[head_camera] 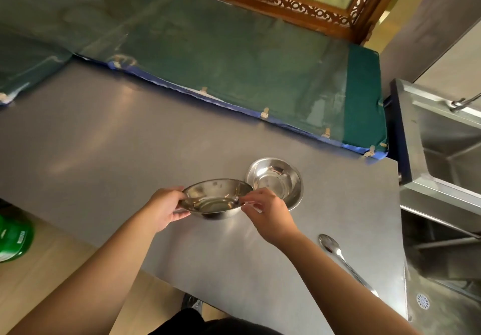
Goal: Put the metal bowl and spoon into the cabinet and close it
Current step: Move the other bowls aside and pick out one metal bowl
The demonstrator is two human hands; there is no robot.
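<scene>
A shallow metal bowl [214, 199] is held just above the steel counter [104, 139], tilted slightly. My left hand [166, 208] grips its left rim, and my right hand [268, 212] pinches its right rim. A second metal bowl [276, 178] rests on the counter right behind, touching the held bowl's rim. A metal spoon [343, 259] lies on the counter to the right of my right forearm, its bowl end pointing away from me. No cabinet is in sight.
A green padded panel [234, 69] with blue edging lines the counter's far side. A steel sink unit [447, 152] stands to the right beyond the counter's edge. A green object [14, 238] sits on the wooden floor at left.
</scene>
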